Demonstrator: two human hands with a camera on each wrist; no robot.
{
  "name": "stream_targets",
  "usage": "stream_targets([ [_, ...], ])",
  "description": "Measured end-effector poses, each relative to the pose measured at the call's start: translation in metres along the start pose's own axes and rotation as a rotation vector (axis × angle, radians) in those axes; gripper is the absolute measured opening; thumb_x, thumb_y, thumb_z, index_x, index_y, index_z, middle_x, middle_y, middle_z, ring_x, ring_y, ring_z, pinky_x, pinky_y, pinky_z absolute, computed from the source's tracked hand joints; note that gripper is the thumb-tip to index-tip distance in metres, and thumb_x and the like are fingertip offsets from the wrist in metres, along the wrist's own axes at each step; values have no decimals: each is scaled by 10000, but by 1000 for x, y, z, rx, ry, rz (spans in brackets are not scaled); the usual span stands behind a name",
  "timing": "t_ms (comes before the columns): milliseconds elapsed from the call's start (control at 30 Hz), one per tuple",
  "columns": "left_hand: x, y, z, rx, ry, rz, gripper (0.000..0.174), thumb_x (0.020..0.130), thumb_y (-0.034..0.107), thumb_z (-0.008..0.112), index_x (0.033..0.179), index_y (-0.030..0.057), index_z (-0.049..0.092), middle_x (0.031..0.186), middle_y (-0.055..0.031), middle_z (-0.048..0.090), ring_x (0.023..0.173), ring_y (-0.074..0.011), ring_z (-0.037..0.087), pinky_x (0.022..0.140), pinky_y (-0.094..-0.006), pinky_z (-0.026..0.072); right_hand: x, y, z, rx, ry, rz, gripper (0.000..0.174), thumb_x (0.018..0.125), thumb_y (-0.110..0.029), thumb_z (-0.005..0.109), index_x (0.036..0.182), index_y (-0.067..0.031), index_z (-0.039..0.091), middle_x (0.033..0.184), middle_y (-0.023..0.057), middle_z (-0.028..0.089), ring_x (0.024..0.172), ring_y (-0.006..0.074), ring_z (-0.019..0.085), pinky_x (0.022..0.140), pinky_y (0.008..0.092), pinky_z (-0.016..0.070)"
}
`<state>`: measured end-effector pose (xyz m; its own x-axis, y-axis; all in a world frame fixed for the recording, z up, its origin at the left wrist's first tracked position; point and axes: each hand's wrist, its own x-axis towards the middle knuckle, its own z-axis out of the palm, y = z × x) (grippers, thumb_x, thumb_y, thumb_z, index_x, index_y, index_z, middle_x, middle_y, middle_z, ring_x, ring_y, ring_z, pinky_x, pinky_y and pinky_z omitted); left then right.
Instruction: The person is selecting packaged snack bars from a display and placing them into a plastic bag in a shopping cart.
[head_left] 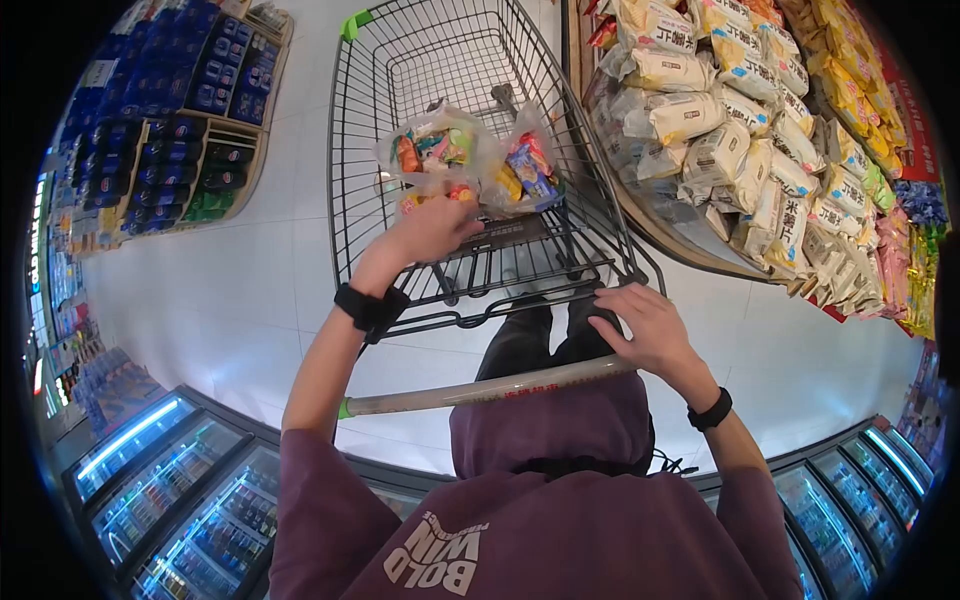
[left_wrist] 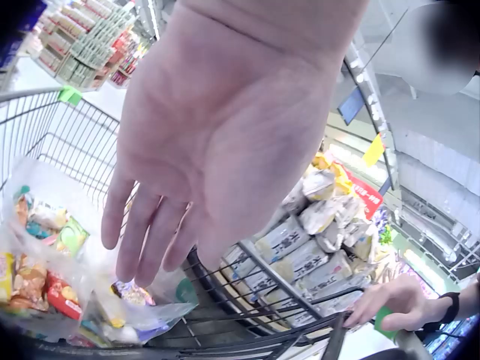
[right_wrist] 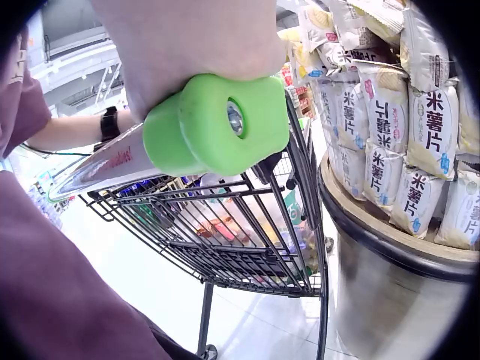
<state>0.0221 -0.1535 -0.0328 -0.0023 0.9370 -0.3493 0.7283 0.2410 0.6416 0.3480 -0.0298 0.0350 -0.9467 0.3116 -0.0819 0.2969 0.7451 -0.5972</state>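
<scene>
My left hand (head_left: 430, 232) reaches over the near end of the wire shopping cart (head_left: 512, 234), above two clear plastic bags of packaged snacks. In the left wrist view its fingers (left_wrist: 154, 232) hang down nearly straight, with nothing gripped. The left bag (head_left: 437, 138) shows orange, green and red packets; beside it, the right bag (head_left: 526, 170) has red, yellow and blue ones. My right hand (head_left: 652, 328) rests over the right end of the cart's push handle (head_left: 470, 393), its fingers stretched forward. Beneath that hand is the handle's green end cap (right_wrist: 206, 131).
Close along the cart's right side stands a rounded display bin (right_wrist: 390, 259) heaped with white snack packets (head_left: 720, 160). Stacked blue drink packs (head_left: 170, 150) stand at the left. Lit glass-door coolers (head_left: 190, 480) line the area behind me.
</scene>
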Motion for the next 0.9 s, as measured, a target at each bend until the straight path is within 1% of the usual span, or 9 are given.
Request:
stream_targets([
  [67,29,-37,23,-4,-21,32,264,964,202,566,1079,-21,650,914,-191,688,878,-359,660,785,-433,511,-2,-1,0,-20,16,-10,202,825,-200,738,949,-56,669,1012,67,701,874,260,658,784,365,529],
  [167,68,-66,43,27,-127,-31,248,946,179,572,1060,-21,664,912,-187,692,881,-328,668,795,-421,512,1,-1,2,-55,62,-58,179,828,-188,728,932,-59,659,1019,66,693,826,255,659,748,358,531],
  [267,95,-57,63,-504,-39,-227,210,919,140,584,1020,-17,681,915,-193,691,879,-320,670,801,-424,512,4,0,2,-50,58,-58,172,809,-170,743,917,-64,660,1030,67,696,791,244,661,728,343,531],
  [367,133,-76,96,-331,178,-11,209,868,75,601,1034,-31,671,904,-186,693,858,-348,669,806,-430,517,5,-1,3,-84,73,-68,183,793,-163,758,912,-66,658,1031,63,697,767,233,657,713,328,529],
  [467,162,-100,125,-8,93,-85,202,850,23,535,1026,-39,612,976,-265,654,925,-401,656,845,-461,526,6,-2,2,-90,64,-42,196,777,-157,774,907,-68,658,1033,56,699,745,215,652,690,311,524],
  [567,168,-104,133,224,62,-201,196,841,25,550,1029,-12,589,1021,-245,637,1006,-382,636,861,-461,524,6,-1,1,-67,49,-14,197,768,-154,781,898,-70,658,1034,52,700,732,204,647,671,304,519],
  [600,165,-113,140,368,160,-103,261,849,52,562,1108,19,558,1082,-215,623,1061,-365,617,867,-443,526,7,-1,0,-56,44,-6,193,770,-155,780,895,-70,659,1032,50,701,728,203,646,665,302,517],
  [833,173,-153,162,623,191,-60,273,900,85,512,1170,51,524,1111,-163,598,1059,-306,613,817,-394,524,5,4,1,-28,37,18,179,781,-161,777,883,-71,662,1014,38,699,698,190,636,639,289,509],
  [900,174,-155,167,589,130,-135,278,909,116,516,1181,58,534,1104,-149,598,1075,-294,599,831,-386,510,4,4,2,-29,31,25,179,781,-162,778,883,-71,661,1009,36,698,692,185,634,634,284,507],
])
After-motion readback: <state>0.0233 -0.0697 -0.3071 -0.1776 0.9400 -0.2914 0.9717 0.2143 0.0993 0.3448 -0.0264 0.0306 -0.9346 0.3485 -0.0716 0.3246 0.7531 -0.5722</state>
